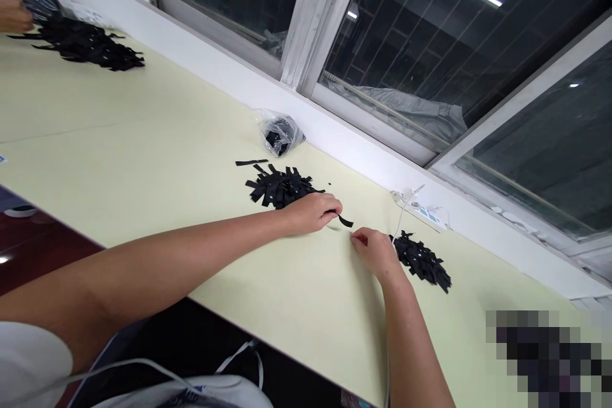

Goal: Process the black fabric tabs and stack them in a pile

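A short black fabric strip (345, 222) sticks out of my left hand (313, 211), whose thumb and fingers are pinched on it. Just right of the strip's free end is my right hand (373, 247), its fingertips pressed together; whatever they may hold is too small to make out. Beside my left hand lies a heap of black strips (282, 186), some with small pale marks. A second pile of black strips (423, 260) lies right of my right hand. One loose strip (252, 162) rests apart at the heap's far left.
Behind the heap stands a clear plastic bag (281, 135) with black pieces inside. A white power strip (421, 211) with cables lies along the wall. At far left, another person's hand (14, 11) is near a black pile (90, 43) on the pale yellow table (157, 140).
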A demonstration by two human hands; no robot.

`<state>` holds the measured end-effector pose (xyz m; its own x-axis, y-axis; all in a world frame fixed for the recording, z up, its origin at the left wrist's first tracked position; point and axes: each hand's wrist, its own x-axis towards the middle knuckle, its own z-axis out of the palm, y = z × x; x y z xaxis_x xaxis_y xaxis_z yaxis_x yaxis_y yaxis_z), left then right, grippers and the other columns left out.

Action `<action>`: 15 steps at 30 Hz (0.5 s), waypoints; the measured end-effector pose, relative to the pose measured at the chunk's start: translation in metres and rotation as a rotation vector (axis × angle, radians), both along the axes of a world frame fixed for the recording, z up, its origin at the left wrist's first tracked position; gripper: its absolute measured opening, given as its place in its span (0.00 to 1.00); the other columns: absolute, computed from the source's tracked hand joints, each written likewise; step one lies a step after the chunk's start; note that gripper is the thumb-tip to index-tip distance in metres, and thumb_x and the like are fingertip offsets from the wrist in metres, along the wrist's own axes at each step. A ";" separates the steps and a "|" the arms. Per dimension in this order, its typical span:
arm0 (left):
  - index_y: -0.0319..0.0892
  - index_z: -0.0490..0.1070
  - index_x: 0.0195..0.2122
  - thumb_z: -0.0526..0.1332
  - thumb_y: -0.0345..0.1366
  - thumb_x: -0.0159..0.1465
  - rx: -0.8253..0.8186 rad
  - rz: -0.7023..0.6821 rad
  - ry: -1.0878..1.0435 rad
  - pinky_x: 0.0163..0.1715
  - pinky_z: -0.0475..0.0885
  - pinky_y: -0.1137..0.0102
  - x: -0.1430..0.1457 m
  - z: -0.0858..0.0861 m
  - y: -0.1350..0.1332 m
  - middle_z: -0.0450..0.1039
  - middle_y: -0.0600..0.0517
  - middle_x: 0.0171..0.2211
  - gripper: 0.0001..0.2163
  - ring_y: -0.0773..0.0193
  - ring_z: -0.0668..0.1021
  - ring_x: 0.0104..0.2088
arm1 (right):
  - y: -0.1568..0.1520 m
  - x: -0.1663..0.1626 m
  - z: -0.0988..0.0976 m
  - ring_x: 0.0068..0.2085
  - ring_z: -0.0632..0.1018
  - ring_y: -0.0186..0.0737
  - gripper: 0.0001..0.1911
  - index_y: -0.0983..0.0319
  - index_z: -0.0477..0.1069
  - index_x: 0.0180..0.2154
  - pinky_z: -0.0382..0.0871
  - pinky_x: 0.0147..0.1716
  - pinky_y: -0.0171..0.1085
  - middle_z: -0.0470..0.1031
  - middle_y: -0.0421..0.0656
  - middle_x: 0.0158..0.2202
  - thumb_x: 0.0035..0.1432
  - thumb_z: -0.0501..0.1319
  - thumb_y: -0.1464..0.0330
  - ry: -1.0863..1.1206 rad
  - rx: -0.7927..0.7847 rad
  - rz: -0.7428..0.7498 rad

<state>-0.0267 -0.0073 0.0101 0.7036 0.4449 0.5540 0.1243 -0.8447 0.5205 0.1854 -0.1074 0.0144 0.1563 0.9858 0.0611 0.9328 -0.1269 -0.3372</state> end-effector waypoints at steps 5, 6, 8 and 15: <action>0.41 0.72 0.35 0.54 0.27 0.66 -0.011 -0.043 -0.032 0.40 0.66 0.70 0.001 0.000 0.001 0.75 0.50 0.36 0.08 0.64 0.75 0.37 | 0.001 -0.001 -0.002 0.37 0.75 0.41 0.07 0.60 0.72 0.33 0.61 0.36 0.36 0.78 0.42 0.34 0.61 0.56 0.70 0.004 -0.059 -0.042; 0.41 0.72 0.35 0.54 0.27 0.66 -0.014 -0.044 -0.036 0.40 0.66 0.70 0.001 0.000 0.001 0.76 0.51 0.36 0.08 0.64 0.75 0.37 | 0.001 -0.001 -0.004 0.37 0.75 0.41 0.07 0.60 0.72 0.33 0.61 0.36 0.36 0.78 0.43 0.35 0.62 0.55 0.70 -0.004 -0.061 -0.037; 0.41 0.72 0.34 0.55 0.27 0.66 -0.022 -0.043 -0.041 0.39 0.66 0.70 0.001 0.000 0.001 0.76 0.51 0.36 0.07 0.64 0.75 0.36 | 0.002 0.000 -0.007 0.38 0.74 0.41 0.07 0.61 0.70 0.34 0.61 0.36 0.36 0.77 0.45 0.36 0.62 0.54 0.71 -0.042 -0.048 -0.013; 0.41 0.72 0.35 0.56 0.27 0.65 -0.046 -0.028 -0.037 0.39 0.66 0.71 0.000 0.001 -0.001 0.76 0.51 0.36 0.06 0.65 0.76 0.36 | 0.002 0.004 -0.008 0.36 0.73 0.39 0.05 0.61 0.71 0.34 0.60 0.34 0.35 0.76 0.43 0.35 0.62 0.57 0.70 -0.093 -0.006 0.021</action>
